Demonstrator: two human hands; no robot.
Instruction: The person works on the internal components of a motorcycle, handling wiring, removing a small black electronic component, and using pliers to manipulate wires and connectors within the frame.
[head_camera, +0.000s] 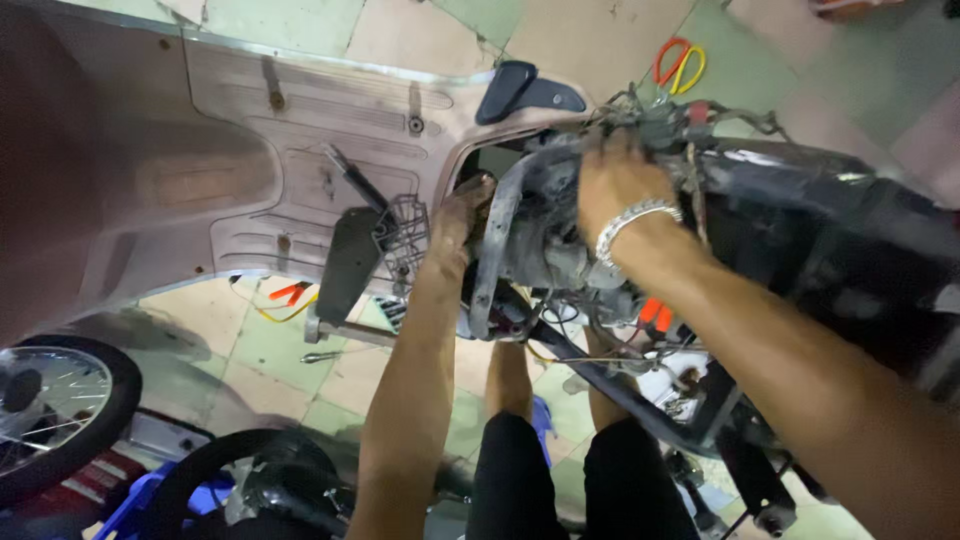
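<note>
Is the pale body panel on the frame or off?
Partly off: the pale body panel swings aside with its ribbed inner face showing, baring the wiring under the right hand.
</note>
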